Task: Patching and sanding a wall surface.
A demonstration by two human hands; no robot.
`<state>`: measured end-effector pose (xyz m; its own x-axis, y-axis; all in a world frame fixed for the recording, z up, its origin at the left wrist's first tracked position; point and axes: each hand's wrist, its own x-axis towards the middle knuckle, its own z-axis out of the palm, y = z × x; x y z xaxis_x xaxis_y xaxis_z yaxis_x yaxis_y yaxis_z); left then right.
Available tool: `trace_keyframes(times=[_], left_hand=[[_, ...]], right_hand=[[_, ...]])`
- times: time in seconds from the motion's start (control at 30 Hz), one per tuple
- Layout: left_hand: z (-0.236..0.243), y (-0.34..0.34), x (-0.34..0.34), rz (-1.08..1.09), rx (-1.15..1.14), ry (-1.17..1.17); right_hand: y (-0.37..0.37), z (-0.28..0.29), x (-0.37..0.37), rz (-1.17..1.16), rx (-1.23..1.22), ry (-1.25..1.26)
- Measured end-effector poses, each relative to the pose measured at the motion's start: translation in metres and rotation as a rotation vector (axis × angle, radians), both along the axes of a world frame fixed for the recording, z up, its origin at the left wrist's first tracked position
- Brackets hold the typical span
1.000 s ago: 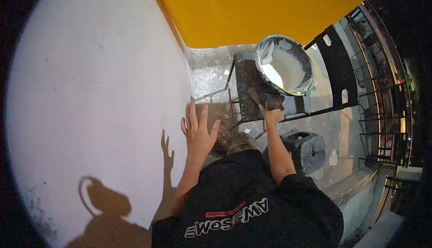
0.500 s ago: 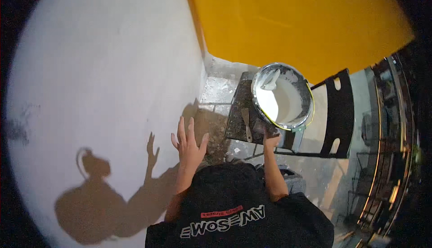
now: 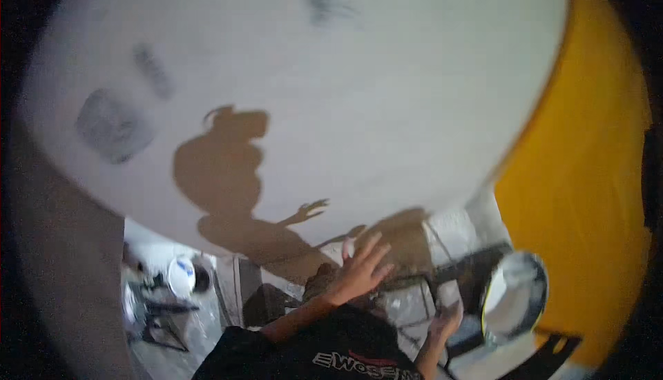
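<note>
My left hand [image 3: 362,269] is raised in front of the white wall [image 3: 387,124], fingers spread, holding nothing. Lower and to its right, my right hand [image 3: 447,319] grips a small flat pale piece [image 3: 449,293]; blur hides its exact kind. Just right of that hand is an open bucket [image 3: 521,269] with a dark rim, a yellow handle and white material inside. It rests on a dark stand, partly hidden behind it.
An orange-yellow panel [image 3: 580,193] meets the white wall at the right. A black slotted piece [image 3: 552,352] lies below the bucket. At the lower left are a white bucket [image 3: 181,276] and a dark frame [image 3: 166,328]. Grey smudges [image 3: 114,126] mark the wall.
My view has swung left, so the wall fills more of it and the bucket sits lower right. My right hand has come away from below the bucket, holding the pale piece. My left hand stays spread.
</note>
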<state>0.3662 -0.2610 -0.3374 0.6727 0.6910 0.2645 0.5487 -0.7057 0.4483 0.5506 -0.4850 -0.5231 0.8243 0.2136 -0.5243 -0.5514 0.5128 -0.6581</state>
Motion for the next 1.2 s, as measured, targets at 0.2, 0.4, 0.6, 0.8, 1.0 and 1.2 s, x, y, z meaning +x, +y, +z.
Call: trace_keyframes(times=[0.2, 0.4, 0.6, 0.8, 1.0, 1.2], left_hand=[[0.035, 0.023, -0.050, 0.008, -0.274, -0.079], [0.060, 0.051, -0.128, 0.152, -0.222, -0.346], [0.073, 0.101, -0.252, -0.045, -0.319, -0.455], [0.109, 0.162, -0.364, 0.144, 0.089, -0.455], [0.186, 0.219, -0.425, 0.236, 0.395, -0.435], [0.252, 0.270, -0.454, 0.323, 0.951, -0.551]], right_hand=[[0.120, 0.154, -0.061, 0.553, 0.230, -0.097], [0.201, 0.192, -0.140, 1.068, 0.137, -0.576], [0.272, 0.216, -0.250, 1.223, 0.469, -0.395], [0.328, 0.272, -0.377, 1.404, 0.227, -0.396], [0.404, 0.394, -0.422, 0.433, 0.014, -2.184], [0.477, 0.494, -0.442, -0.002, -0.098, -2.506]])
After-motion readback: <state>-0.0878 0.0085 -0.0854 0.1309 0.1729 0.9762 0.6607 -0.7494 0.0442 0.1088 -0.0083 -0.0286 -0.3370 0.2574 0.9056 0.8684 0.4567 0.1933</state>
